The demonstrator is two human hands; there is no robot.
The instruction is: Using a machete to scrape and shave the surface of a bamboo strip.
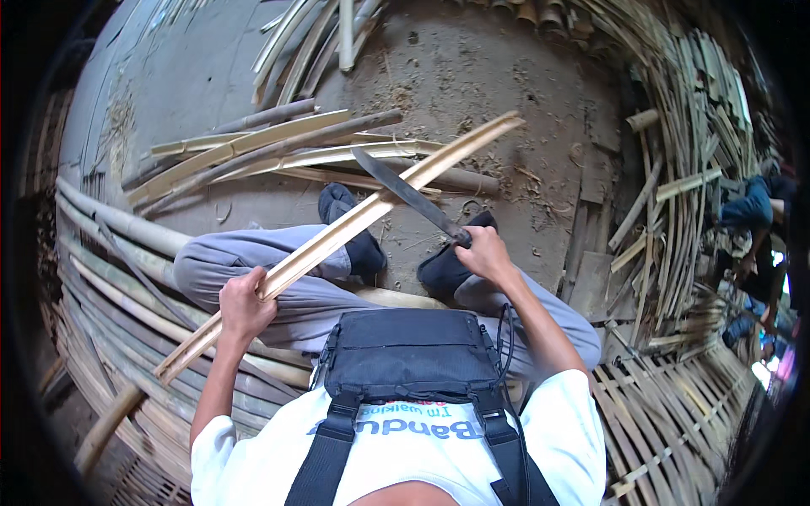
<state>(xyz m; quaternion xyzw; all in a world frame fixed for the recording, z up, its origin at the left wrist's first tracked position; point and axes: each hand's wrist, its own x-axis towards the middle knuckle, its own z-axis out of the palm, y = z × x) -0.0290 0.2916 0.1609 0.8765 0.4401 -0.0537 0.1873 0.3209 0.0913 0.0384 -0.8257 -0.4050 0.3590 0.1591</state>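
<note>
A long split bamboo strip (337, 230) runs slantwise across my lap, its pale hollow inner side facing up. My left hand (247, 304) is wrapped round it near its lower end. In my right hand (486, 255) is the dark handle of a machete (411, 196). Its long, slightly curved blade crosses over the strip beyond my knees, pointing to the far left. Blade and strip overlap in view; whether the edge touches or bites into the bamboo I cannot tell.
Split bamboo pieces (253, 156) lie in a heap ahead on the left, with more strips (312, 42) beyond. Bamboo poles (126, 223) are stacked at my left. On the right stand piled slats (675, 160) and a slatted bamboo panel (666, 413). Another person (751, 202) is at the far right.
</note>
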